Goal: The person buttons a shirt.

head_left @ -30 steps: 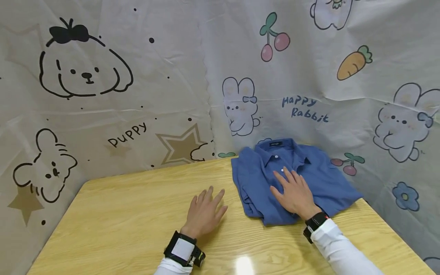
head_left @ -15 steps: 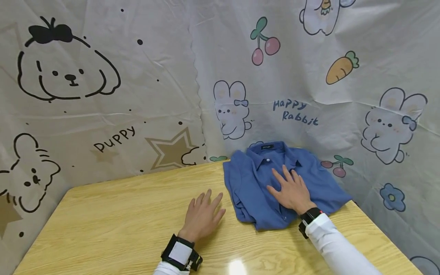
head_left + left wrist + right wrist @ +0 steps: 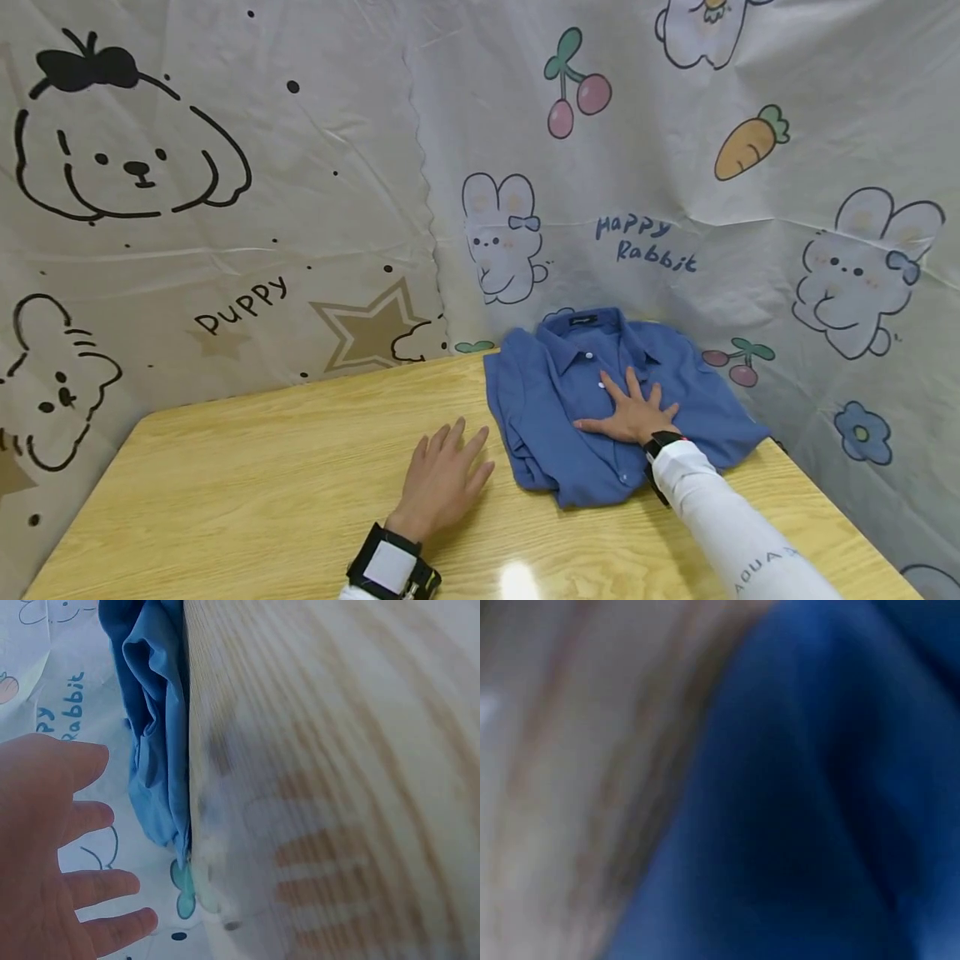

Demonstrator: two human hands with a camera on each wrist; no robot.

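Note:
A folded blue button-up shirt (image 3: 555, 417) lies at the table's back right, its collar toward the wall. My right hand (image 3: 632, 415) rests on the shirt's front with fingers spread. To the left of the shirt, my left hand (image 3: 441, 482) hovers over the table with fingers extended, touching nothing. In the left wrist view the left hand (image 3: 67, 862) shows its fingers apart, and the layered edge of the shirt (image 3: 161, 735) is beyond it. Blurred blue shirt cloth (image 3: 780, 825) fills much of the right wrist view, where the right hand does not show.
The light wooden table (image 3: 247, 475) extends to the left and front. A white cloth backdrop (image 3: 360, 125) printed with cartoon animals hangs close behind the table and along its right side. A bright glare spot (image 3: 517, 579) shines near the front.
My right hand has come down onto the shirt and spread its fingers. The left hand stays nearly in place. The head view has shifted slightly to the right.

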